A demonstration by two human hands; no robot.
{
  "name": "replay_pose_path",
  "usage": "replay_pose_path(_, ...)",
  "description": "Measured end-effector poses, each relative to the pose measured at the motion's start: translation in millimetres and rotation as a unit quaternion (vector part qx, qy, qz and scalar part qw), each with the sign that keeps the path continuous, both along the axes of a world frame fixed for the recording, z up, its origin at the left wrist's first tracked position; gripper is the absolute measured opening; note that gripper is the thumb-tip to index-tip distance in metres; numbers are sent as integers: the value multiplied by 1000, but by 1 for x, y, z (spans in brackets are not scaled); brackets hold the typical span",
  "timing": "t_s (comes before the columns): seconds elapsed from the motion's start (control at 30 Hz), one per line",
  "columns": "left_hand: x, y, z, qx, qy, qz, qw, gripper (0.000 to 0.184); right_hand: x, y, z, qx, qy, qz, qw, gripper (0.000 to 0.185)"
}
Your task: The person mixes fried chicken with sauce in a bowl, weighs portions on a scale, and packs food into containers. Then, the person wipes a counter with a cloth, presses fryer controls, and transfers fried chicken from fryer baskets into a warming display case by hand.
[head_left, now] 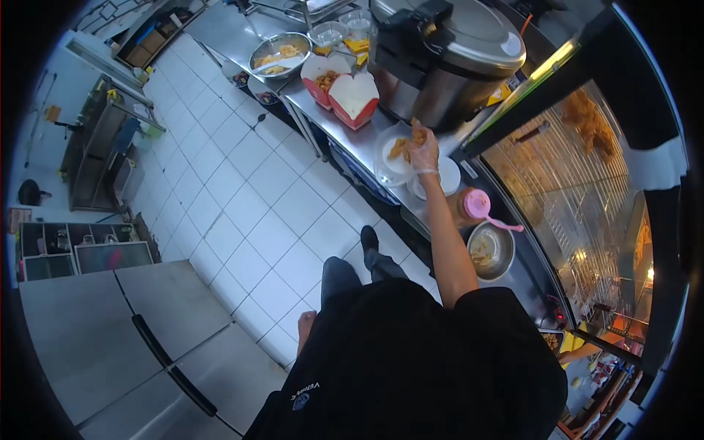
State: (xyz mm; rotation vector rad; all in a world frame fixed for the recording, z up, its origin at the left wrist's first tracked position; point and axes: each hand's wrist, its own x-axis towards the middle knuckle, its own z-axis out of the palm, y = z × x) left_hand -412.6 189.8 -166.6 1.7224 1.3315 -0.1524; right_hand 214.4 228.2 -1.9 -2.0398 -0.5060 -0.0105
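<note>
My right hand (424,155), in a clear plastic glove, grips a piece of fried chicken (419,132) above a clear plastic bowl (386,174) on the steel counter. More fried chicken (398,149) lies in that bowl, right by my fingers. White round lids or dishes (449,174) sit beside my wrist. My left hand (306,321) hangs low at my side, its fingers curled in, with nothing seen in it. Close to my right forearm stand a jar with a pink lid (477,204) and a steel bowl (493,253) with crumbs in it.
A large steel cooker (451,66) stands behind red-and-white food boxes (353,101). Farther along is a metal bowl of food (281,55). A glass warming cabinet (550,169) with fried chicken borders the counter. Another person's arm (587,350) reaches in at lower right. Tiled floor (249,213) lies left.
</note>
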Motion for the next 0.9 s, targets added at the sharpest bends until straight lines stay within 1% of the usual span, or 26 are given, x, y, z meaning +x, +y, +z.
replay_pose_path(0.03,13,21,-3,34,-70,-5,997,35,-4,2,6,69,27,28,997,40)
replay_pose_path(0.07,17,37,-2,63,-132,-14,989,33,-2,6,6,63,28,22,997,39)
replay_pose_path(0.1,38,55,21,-39,-124,104,986,31,5,5,-1,57,31,13,998,38)
replay_pose_path(0.13,64,73,48,-138,-111,220,959,30,5,4,-6,51,32,4,998,37)
replay_pose_path(0.17,65,90,44,-152,-105,206,961,30,-11,6,33,80,149,-17,985,36)
replay_pose_path(0.23,65,125,25,-180,-100,177,962,30,2,3,16,132,108,-6,985,31)
replay_pose_path(0.27,61,141,20,-176,-102,159,966,30,7,2,11,158,86,1,984,29)
replay_pose_path(0.3,58,159,14,-172,-106,142,969,30,-7,1,43,99,110,-24,989,31)
replay_pose_path(0.33,54,174,10,-169,-108,125,972,29,-7,0,56,125,154,-28,980,32)
replay_pose_path(0.4,45,205,11,-174,-95,133,971,27,-12,-7,68,176,247,-39,952,36)
replay_pose_path(0.43,40,218,16,-176,-91,147,969,27,-21,-5,87,178,274,-58,943,40)
replay_pose_path(0.5,33,244,17,-192,-68,175,963,27,-31,-7,101,224,286,-53,930,40)
replay_pose_path(0.6,18,272,7,-192,-31,151,969,26,-45,-9,120,261,288,-46,920,41)
replay_pose_path(0.67,9,284,1,-193,-45,130,971,25,-48,-11,126,282,291,-42,913,42)
replay_pose_path(0.73,14,291,3,-189,-48,110,975,25,-56,-12,135,280,276,-45,918,42)
replay_pose_path(0.77,17,292,4,-200,-48,123,971,25,-60,-13,139,279,269,-47,921,42)
replay_pose_path(0.87,29,295,2,-200,-37,93,975,26,-61,-16,134,169,252,-69,950,39)
replay_pose_path(0.9,33,296,-1,-205,-41,85,974,29,-57,-18,119,131,243,-64,959,40)
